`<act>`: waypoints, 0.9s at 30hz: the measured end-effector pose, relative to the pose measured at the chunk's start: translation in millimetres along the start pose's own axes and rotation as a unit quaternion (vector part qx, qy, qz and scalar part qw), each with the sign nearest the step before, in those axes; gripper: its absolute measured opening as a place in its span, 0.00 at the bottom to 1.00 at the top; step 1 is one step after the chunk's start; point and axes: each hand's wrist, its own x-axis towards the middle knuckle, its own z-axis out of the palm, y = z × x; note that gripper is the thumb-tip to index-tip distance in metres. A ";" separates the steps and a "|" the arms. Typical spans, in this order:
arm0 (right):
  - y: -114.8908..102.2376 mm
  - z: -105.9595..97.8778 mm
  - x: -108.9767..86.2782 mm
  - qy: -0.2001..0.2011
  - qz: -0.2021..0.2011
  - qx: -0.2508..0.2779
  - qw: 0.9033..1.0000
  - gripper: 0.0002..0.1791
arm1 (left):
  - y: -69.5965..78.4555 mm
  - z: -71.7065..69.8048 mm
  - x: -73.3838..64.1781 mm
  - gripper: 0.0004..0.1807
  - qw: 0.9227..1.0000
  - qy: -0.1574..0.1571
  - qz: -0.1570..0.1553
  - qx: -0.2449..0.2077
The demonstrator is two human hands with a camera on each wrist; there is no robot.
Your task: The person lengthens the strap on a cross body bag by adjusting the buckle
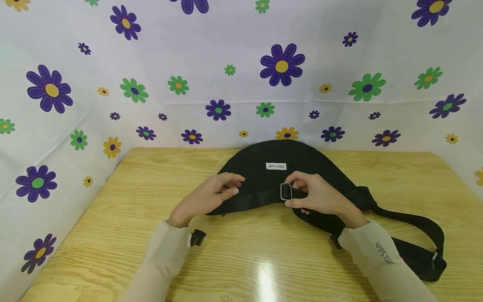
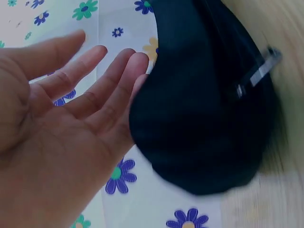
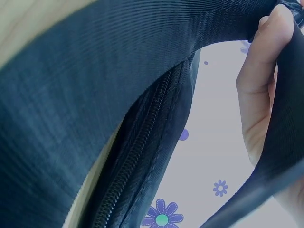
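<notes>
A black crescent-shaped sling bag (image 1: 260, 176) with a small white label (image 1: 276, 166) lies at the back of the table. My right hand (image 1: 322, 195) pinches the strap at its metal slider buckle (image 1: 286, 197), over the bag's lower edge. In the right wrist view, broad strap webbing (image 3: 95, 90) loops past the thumb, with the bag's zipper (image 3: 137, 161) behind it. My left hand (image 1: 211, 195) holds nothing, its fingers loosely bent beside the bag's left end. The left wrist view shows those fingers next to the dark fabric, with a zipper pull (image 2: 261, 71) on the far side.
The strap (image 1: 422, 220) loops out to the right over the wooden table (image 1: 124, 222). A black plastic clip (image 1: 198, 238) shows beside the left sleeve, and another dark clip (image 1: 335, 241) by the right sleeve. A flower-patterned white cloth (image 1: 226, 50) stands behind and at the sides.
</notes>
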 end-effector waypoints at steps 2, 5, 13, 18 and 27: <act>-0.5 0.2 0.2 0.002 0.000 0.001 1.000 0.22 | 2.8 3.3 4.7 0.18 1.000 -0.001 0.012 -0.001; -1.1 0.3 0.6 0.002 0.000 0.003 1.000 0.22 | 5.9 7.4 11.3 0.17 0.999 -0.002 0.033 -0.002; -2.7 0.5 1.9 0.002 0.002 0.003 1.000 0.22 | 11.4 17.5 26.0 0.17 0.999 -0.013 0.044 -0.027; -2.6 0.6 1.7 0.003 -0.001 0.004 1.000 0.22 | 13.2 23.6 34.3 0.18 0.999 -0.021 0.041 -0.021; -2.2 1.0 1.0 0.004 -0.007 0.007 1.000 0.22 | 17.2 35.5 46.9 0.20 0.998 -0.044 0.029 -0.024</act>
